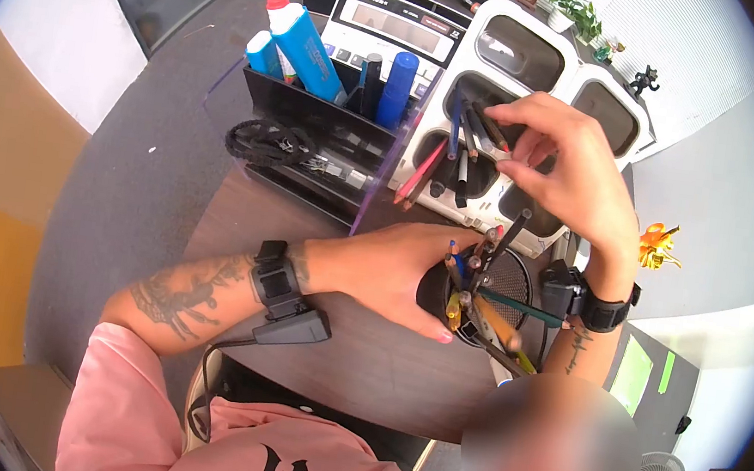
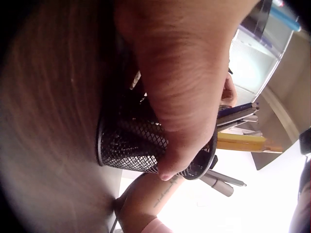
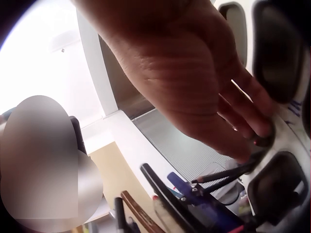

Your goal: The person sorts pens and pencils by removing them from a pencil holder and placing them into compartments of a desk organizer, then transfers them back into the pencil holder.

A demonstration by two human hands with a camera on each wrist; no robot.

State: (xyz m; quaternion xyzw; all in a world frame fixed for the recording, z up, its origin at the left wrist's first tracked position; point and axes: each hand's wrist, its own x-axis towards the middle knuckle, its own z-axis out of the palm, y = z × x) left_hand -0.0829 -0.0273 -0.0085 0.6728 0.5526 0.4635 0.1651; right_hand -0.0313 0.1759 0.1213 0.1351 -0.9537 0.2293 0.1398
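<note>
A black mesh pen cup [image 2: 136, 145] full of pencils and pens stands on the desk, and my left hand [image 1: 392, 270] grips its side. In the left wrist view the thumb lies along the mesh near the rim. My right hand [image 1: 572, 155] is over the white organizer [image 1: 426, 134], thumb and forefinger apart. Between and beside these fingertips, several dark pens [image 1: 468, 130] lean in a compartment. Pink pencils [image 1: 421, 174] lean in the compartment nearer me. In the right wrist view, the fingertips [image 3: 262, 128] are right at the organizer's opening.
Left of the organizer, a black desk caddy [image 1: 315, 126] holds blue tubes [image 1: 310, 51], a blue marker [image 1: 397, 89] and a coiled black cable [image 1: 266, 144]. Behind it sits a calculator [image 1: 392, 23]. A potted plant [image 1: 570, 11] and figurines stand at the back.
</note>
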